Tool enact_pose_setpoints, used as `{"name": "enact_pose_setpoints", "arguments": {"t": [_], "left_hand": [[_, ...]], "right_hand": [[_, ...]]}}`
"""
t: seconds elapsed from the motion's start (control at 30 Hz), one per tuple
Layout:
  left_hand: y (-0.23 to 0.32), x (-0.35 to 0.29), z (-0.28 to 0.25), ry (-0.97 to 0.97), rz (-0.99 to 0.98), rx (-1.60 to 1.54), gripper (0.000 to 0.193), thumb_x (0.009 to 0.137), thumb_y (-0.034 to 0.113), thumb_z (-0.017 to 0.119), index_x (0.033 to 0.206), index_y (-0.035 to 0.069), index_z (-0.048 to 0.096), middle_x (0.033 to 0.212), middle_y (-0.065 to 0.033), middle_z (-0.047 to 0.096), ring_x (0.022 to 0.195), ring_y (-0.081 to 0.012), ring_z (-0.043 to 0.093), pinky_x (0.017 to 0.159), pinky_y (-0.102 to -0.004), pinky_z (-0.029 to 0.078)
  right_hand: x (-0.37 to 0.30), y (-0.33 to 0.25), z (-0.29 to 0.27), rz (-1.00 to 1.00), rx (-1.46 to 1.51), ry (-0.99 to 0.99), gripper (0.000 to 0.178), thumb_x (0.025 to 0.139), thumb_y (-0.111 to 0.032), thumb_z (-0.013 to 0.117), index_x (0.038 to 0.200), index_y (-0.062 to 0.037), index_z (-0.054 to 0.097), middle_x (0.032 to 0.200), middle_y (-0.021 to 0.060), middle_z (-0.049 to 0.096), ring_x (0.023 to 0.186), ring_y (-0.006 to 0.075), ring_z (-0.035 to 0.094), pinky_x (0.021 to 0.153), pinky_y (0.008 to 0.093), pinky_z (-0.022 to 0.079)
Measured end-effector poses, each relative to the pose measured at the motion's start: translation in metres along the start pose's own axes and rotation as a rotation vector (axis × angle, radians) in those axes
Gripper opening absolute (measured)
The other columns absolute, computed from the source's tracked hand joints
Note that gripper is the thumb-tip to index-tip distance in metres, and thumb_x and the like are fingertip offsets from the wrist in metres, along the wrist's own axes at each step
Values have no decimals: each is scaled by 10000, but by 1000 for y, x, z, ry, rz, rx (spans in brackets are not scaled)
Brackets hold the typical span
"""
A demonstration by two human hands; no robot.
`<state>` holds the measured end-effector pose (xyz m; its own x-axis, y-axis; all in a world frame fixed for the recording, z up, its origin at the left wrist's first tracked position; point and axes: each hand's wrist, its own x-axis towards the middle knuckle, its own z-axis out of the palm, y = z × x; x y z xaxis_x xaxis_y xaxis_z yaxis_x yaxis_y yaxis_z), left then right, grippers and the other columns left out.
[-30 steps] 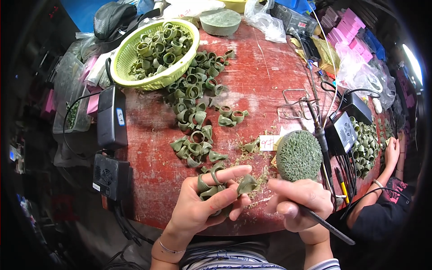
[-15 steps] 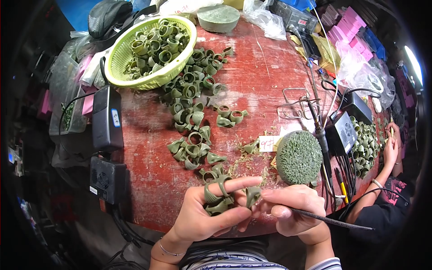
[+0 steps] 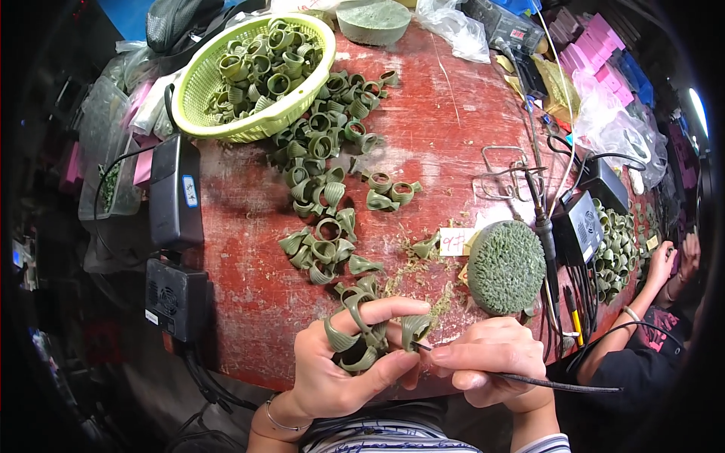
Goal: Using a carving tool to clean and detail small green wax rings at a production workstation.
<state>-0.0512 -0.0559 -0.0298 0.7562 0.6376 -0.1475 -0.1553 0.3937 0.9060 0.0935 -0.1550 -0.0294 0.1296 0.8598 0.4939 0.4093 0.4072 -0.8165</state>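
My left hand (image 3: 340, 370) is closed around several dark green ribbed rings, some looped over its fingers. One green ring (image 3: 414, 330) stands out at its fingertips, facing my right hand. A slim dark rod-like tool (image 3: 559, 385) is pinched in my right hand (image 3: 491, 359); its thin tip meets or nearly meets the lower edge of that ring, and its long end sticks out to the right. Just beyond my left hand lies a loose cluster of matching rings (image 3: 323, 249), some tilted, some on their sides. Parts of the held rings are hidden by my fingers.
A yellow-green basket (image 3: 192, 94) full of rings stands at the far left. A round green textured pad (image 3: 506, 268) sits right of centre. Black boxes (image 3: 177, 294) line the left edge. Cables and a pen-like tool (image 3: 544, 226) run along the right, where another person's arm (image 3: 627, 317) reaches in.
The ring at my left fingertips has turned and tilted, and the tool's tip has come up against it. The rings on my left fingers have shifted. The other person's hands have moved slightly.
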Motion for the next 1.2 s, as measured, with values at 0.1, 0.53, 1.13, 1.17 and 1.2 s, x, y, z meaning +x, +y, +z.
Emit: {"name": "enact_pose_setpoints", "arguments": {"t": [0.1, 0.53, 1.13, 1.17, 1.2], "left_hand": [[4, 0, 0, 13, -26, -82, 350, 737, -6, 634, 1047, -118, 517, 737, -125, 622, 512, -101, 552, 380, -182, 380], [0, 0, -7, -1, -58, -57, 356, 748, -12, 613, 1063, -134, 500, 726, -154, 621, 558, -141, 578, 448, -225, 458], [7, -1, -5, 23, -83, 1, 340, 768, -11, 604, 1093, -79, 529, 702, -78, 595, 545, -87, 552, 450, -184, 407], [8, -1, -3, 81, -73, 0, 357, 749, 29, 614, 1054, -128, 516, 670, -144, 612, 471, -110, 540, 359, -184, 373], [8, -1, -5, 78, -75, -1, 357, 749, 29, 614, 1054, -128, 516, 670, -144, 612, 471, -110, 540, 359, -184, 373]], "right_hand": [[6, -2, -4, -26, -49, -65, 340, 733, -62, 681, 1044, 27, 575, 651, 44, 614, 538, 164, 600, 486, 243, 487], [0, 0, -4, 45, -60, -46, 393, 719, 11, 658, 1092, 44, 539, 769, 90, 629, 651, 208, 610, 532, 292, 503], [-3, 2, 0, 49, -19, 105, 263, 726, -14, 688, 967, 37, 593, 718, 118, 631, 595, 223, 622, 528, 296, 508], [-4, 2, 1, 50, -4, 122, 260, 731, -23, 686, 967, 33, 593, 720, 119, 631, 599, 225, 622, 533, 298, 508], [-3, 2, 0, 53, -6, 124, 260, 731, -23, 686, 967, 33, 593, 720, 119, 631, 599, 225, 622, 533, 298, 508]]}}
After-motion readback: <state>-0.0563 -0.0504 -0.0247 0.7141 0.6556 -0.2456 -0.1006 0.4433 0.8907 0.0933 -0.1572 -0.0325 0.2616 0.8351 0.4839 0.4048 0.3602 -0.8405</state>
